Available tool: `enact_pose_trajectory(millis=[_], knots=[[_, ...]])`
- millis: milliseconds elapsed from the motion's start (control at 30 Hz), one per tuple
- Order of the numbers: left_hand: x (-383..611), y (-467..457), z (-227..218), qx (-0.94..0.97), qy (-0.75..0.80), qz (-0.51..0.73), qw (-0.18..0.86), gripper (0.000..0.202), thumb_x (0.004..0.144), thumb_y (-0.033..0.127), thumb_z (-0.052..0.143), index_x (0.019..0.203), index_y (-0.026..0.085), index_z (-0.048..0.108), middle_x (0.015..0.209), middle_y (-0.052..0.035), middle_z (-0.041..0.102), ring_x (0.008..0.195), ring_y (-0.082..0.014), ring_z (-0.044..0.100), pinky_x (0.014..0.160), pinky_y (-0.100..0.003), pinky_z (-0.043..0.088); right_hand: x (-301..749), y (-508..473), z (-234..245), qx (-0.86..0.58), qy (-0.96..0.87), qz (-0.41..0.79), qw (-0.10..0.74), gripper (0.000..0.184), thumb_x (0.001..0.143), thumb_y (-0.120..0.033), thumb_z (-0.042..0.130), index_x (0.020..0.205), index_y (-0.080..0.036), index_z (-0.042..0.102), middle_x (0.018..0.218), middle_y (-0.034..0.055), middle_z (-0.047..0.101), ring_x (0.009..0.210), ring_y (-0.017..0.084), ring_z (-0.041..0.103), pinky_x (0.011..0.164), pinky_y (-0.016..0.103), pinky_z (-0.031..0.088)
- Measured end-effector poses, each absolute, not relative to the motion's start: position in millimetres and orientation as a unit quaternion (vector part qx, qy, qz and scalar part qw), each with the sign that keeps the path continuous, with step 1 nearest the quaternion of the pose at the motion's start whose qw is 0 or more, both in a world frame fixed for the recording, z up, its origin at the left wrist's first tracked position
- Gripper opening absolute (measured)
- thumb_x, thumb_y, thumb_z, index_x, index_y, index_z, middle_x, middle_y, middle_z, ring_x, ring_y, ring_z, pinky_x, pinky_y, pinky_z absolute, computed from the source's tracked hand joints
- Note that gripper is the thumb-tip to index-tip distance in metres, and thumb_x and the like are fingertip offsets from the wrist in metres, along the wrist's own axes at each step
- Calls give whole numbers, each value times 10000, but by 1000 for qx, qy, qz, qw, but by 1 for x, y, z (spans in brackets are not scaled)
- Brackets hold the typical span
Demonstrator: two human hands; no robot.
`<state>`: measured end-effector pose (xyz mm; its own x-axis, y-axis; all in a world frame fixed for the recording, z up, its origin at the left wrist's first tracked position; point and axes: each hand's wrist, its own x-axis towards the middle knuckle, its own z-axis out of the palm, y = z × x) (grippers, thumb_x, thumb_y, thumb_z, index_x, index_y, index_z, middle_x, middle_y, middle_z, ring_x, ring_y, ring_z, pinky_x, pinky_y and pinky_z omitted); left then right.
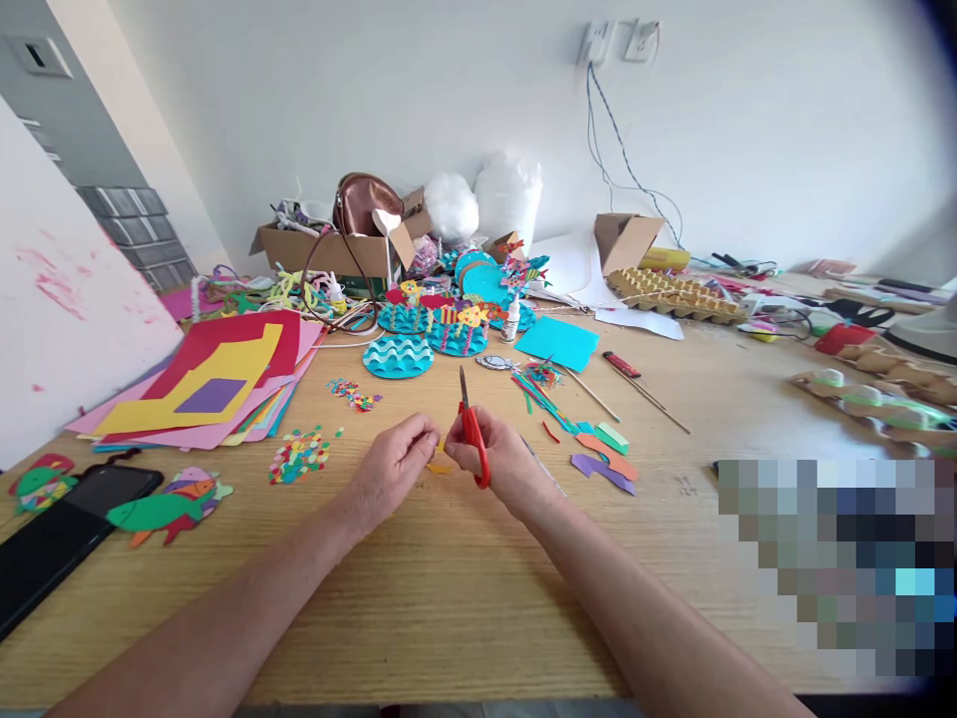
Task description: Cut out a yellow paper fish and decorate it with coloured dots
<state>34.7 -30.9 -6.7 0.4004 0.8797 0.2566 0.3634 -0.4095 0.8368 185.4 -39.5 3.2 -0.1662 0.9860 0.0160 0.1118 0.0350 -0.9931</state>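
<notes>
Fingers [425, 427] of our left hand [396, 461] meet at the tips, though we cannot tell what they pinch, while our right hand [499, 454] is closed around the red scissors [471, 423], blades pointing away from us. A yellow paper scrap [440, 467] shows between our hands, low over the table [404, 618]; we judge trimming to be in hand, the next move calling for a steady pinch and blades turned toward the paper.

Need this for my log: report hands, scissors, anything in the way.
Right hand holding red-handled scissors, tips pointing away. Left hand pinched, contents unclear. Yellow scrap between hands; purple offcut rightward, touching neither.
</notes>
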Motion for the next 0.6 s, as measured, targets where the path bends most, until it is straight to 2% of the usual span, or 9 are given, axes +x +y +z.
enact_pose_trajectory(millis=[267,367,467,600], knots=[[36,-32,-6,776,411,320,357,190,820,255,409,654,178,460,614,35,425,603,-121,397,557,-235,314,187,-37,3,-483,-611,464,422,151,605,-204,584,665,-180,446,606,-60,470,522,75,399,467,204,302],[35,-31,-7,751,406,343,393,180,812,262,417,661,177,468,606,37,428,595,-119,407,556,-234,328,188,-40,6,-499,-623,446,405,156,644,-252,591,693,-178,462,599,-60,459,530,81,400,479,206,310],[32,-27,-6,704,400,386,443,176,806,282,432,676,173,478,605,31,461,597,-120,440,574,-238,362,191,-41,9,-513,-657,423,357,158,740,-318,522,685,-177,476,579,-51,455,540,92,420,488,209,309],[28,-23,-4,628,391,450,500,150,778,285,479,687,166,488,631,19,496,616,-120,478,596,-247,405,194,-39,9,-509,-711,395,281,286,805,-383,459,614,-170,464,558,-36,460,534,94,424,480,209,285]])
